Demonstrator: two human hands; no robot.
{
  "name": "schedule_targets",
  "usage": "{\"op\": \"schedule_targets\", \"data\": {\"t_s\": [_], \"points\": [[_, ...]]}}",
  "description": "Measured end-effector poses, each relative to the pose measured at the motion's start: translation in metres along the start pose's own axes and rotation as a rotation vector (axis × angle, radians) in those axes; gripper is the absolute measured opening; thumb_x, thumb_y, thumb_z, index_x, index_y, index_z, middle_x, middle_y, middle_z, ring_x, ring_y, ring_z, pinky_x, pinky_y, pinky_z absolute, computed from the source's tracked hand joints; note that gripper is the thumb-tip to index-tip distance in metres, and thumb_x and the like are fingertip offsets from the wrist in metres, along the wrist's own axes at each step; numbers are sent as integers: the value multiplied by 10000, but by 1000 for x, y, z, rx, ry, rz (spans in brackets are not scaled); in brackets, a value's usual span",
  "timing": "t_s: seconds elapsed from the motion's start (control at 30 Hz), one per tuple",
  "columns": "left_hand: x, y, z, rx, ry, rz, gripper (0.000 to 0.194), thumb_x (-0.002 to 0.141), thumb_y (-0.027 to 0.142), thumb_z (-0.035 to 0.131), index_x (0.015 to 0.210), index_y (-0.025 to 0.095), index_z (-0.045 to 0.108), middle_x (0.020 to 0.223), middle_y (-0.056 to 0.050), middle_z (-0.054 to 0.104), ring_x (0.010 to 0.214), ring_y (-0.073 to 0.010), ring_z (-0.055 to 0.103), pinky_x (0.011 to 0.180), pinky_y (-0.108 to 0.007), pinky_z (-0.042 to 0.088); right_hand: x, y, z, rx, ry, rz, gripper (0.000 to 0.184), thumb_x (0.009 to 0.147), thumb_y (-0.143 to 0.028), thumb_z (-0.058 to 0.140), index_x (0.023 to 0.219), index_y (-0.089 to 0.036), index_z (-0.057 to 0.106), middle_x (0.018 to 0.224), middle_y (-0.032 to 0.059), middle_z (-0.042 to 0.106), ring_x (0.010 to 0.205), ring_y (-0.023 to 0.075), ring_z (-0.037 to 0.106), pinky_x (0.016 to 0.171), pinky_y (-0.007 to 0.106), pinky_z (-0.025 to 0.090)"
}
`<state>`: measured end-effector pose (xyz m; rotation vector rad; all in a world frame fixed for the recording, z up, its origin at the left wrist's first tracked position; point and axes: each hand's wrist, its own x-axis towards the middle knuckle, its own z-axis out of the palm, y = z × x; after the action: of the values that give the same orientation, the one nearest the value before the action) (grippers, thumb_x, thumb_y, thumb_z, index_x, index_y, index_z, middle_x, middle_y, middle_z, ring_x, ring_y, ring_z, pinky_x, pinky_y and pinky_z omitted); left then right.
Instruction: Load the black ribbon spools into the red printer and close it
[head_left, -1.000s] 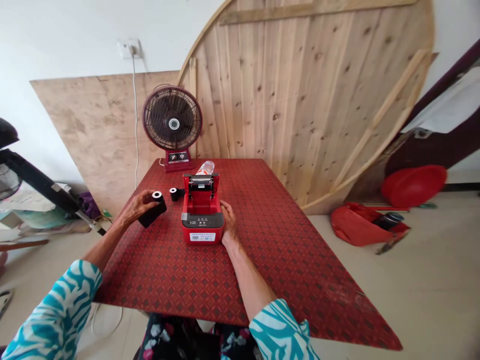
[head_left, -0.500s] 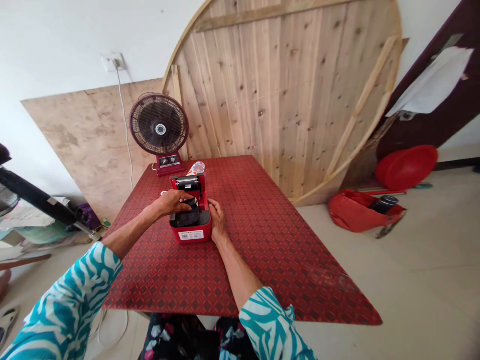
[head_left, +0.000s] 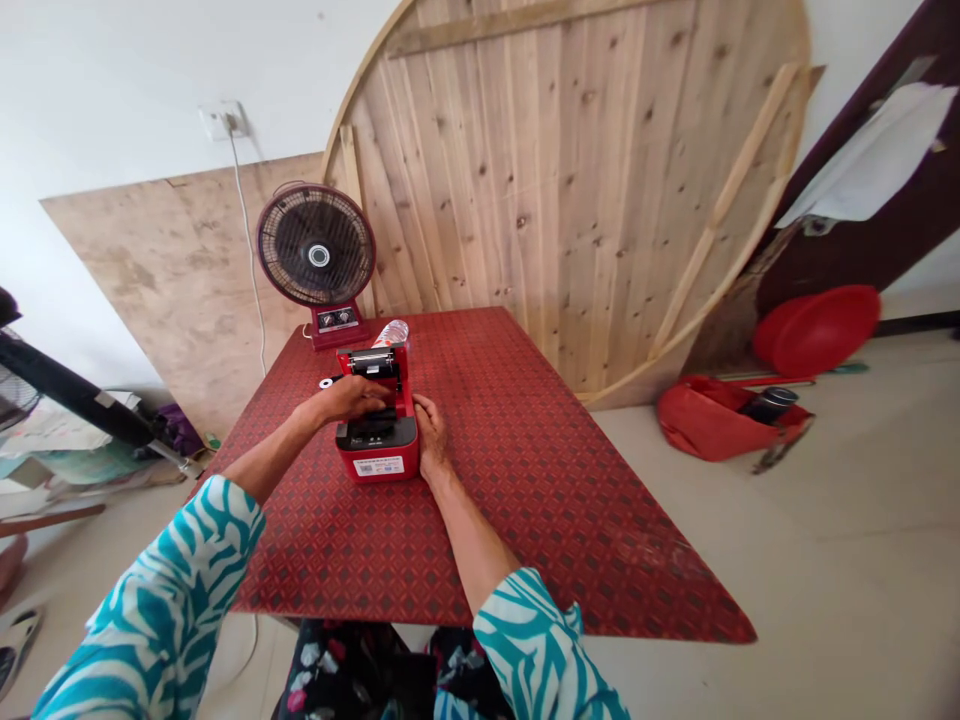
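At the far left, a black tubular frame (head_left: 71, 405) is slanting in above the floor. The person's left hand (head_left: 349, 398), in a turquoise-and-white sleeve (head_left: 169, 580), is reaching over the open compartment of a red thermal label printer (head_left: 377, 450), its fingers curled down around a black roll (head_left: 367, 430) that sits in the compartment and is partly hidden by the hand. Just left of the printer, a small black roll with a white core (head_left: 328, 382) is lying on the red patterned tabletop (head_left: 540, 480). The printer's raised lid (head_left: 373, 365) is standing open at the back, with a plastic bottle (head_left: 391, 333) lying just behind it. Beyond them, a dark red desk fan (head_left: 316, 245) is standing near the table's far edge. The right hand (head_left: 429, 435) is resting open against the printer's right side, gripping nothing. Further right, a red basin (head_left: 817, 330) and a red bag (head_left: 712, 420) are sitting on the floor.
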<state>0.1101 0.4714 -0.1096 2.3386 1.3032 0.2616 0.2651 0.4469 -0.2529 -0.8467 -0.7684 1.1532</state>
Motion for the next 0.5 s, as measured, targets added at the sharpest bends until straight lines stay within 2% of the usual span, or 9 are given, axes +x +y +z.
{"op": "schedule_targets", "data": {"t_s": [0.13,0.27,0.4,0.5], "points": [[-46,8,-1,-76,219,-50,459,894,536,494,1122,216,731,1091,-51,742,993,-228,684,873,-297,510,-1,-2,0,-13,3,10,415,770,-496,602,1061,-215,697,1100,41,693,1064,209,593,899,331,469],[-80,16,16,23,344,116,467,834,533,639,1157,200,697,1113,-83,722,1041,-242,665,961,-351,482,-2,-5,0,-3,0,41,429,764,-507,601,1063,-212,694,1072,39,701,1020,208,609,882,329,469],[-78,16,34,151,433,179,280,884,393,614,1064,199,706,1021,-74,740,991,-229,670,963,-389,458,-4,-9,1,-5,25,48,463,728,-513,610,1059,-198,685,1073,51,695,1002,209,614,880,335,464],[-70,16,38,205,463,203,235,942,355,533,983,213,715,940,-58,747,959,-201,677,969,-372,447,-4,-9,1,-21,32,50,474,714,-517,612,1055,-196,680,1076,55,693,1001,208,609,867,329,462]]}}
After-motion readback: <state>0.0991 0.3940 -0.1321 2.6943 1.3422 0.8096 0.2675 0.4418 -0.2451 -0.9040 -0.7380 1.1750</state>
